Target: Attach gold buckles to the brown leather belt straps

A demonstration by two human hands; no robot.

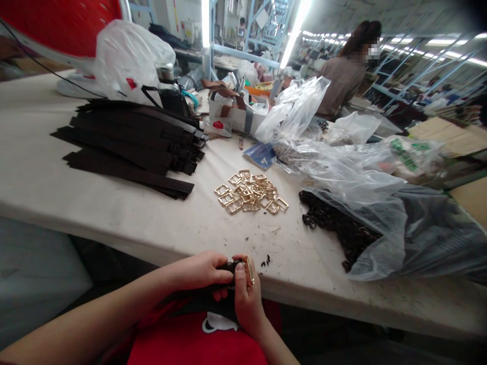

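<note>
Left hand (205,271): lower centre, fingers closed around dark strip (230,266).
Right hand (247,298): thumb and fingers pinched on gold buckle (250,270).

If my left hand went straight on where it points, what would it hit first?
Your left hand would likely meet your bare right hand, which holds a gold-coloured metal buckle; depth is hard to judge.

From here I see a glossy red panel with a pale rim (63,28) at upper left, a crumpled translucent white plastic bag (127,56) beside it — then, upper centre, an open white cardboard box (237,119). Upper right — a person in a brown top (340,83).
</note>
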